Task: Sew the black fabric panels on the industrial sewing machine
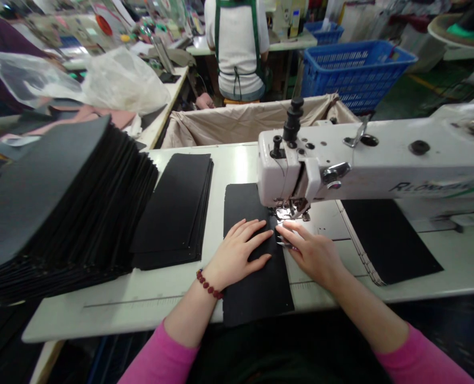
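A black rectangular panel [257,290] lies under the white sewing machine's head [281,170], its right edge by the lit presser foot [287,213]. My left hand [243,248] rests flat on the panel with its fingers spread. Close to the presser foot, my right hand [313,253] is at the panel's right edge, fingers curled. Two pointed metal tips stick out beneath those fingers; they look like thread snips [285,244], mostly hidden in the hand.
Left of the panel lies a low stack of black pieces [176,208], beside a tall pile of black pieces [61,202]. More panels with pale edges [389,240] lie right of the needle. Beyond the table are a cloth-lined bin [229,125], a blue basket [349,74] and a seated person [239,48].
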Demonstrator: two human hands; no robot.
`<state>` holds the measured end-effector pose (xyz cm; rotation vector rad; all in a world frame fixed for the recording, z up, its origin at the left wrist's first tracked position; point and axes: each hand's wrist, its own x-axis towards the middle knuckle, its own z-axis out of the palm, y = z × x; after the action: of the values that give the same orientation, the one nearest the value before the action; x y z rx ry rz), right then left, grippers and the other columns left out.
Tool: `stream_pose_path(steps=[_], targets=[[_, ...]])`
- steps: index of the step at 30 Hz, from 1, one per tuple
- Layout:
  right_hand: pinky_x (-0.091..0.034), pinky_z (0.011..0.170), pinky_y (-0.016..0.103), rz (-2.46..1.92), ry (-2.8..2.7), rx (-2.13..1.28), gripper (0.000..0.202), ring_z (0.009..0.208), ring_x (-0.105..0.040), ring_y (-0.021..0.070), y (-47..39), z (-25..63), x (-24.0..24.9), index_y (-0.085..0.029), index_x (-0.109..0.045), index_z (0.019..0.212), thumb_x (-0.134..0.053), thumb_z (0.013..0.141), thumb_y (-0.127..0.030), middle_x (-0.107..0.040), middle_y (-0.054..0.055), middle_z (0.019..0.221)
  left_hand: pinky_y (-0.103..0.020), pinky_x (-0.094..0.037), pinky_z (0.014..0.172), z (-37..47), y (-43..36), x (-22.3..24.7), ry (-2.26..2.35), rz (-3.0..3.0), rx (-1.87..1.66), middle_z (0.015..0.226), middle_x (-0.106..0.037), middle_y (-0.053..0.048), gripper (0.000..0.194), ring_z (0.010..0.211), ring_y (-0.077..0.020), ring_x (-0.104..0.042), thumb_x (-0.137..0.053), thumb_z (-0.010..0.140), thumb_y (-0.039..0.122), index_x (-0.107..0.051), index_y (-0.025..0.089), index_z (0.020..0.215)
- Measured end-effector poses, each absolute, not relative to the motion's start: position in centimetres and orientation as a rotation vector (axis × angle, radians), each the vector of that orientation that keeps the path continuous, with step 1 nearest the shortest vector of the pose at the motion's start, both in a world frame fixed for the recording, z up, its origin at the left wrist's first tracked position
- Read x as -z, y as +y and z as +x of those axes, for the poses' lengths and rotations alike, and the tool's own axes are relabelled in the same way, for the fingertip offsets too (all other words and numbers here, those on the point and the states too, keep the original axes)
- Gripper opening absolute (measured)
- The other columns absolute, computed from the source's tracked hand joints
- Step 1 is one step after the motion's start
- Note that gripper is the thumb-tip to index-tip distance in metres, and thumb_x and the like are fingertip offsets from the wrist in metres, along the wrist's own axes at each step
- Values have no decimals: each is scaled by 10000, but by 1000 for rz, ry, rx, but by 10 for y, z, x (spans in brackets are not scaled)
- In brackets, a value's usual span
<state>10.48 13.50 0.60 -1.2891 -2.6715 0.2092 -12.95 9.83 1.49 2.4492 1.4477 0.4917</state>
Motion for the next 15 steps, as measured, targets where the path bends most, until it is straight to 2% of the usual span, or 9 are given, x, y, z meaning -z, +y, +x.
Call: stream_pose_path(steps=[10,15], targets=[[-539,766,289,-1290,-2654,-234,468,1009,-655,185,134,106,-6,-324,-466,1405,-463,943,-255,-508,22,1433,-500,-268,1174,-129,97,-17,1462,2460,-496,1466,-438,-60,488,1347,-258,-414,-595,906,358,-483,295,1377],[-541,734,289,-1287,-2657,-211,479,977,-665,187,134,105,-5,-334,-458,1412,-468,939,-259,-511,16,1431,-493,-254,1182,-129,97,-16,1472,2450,-493,1472,-428,-62,480,1355,-251,-403,-591,909,341,-485,289,1374]])
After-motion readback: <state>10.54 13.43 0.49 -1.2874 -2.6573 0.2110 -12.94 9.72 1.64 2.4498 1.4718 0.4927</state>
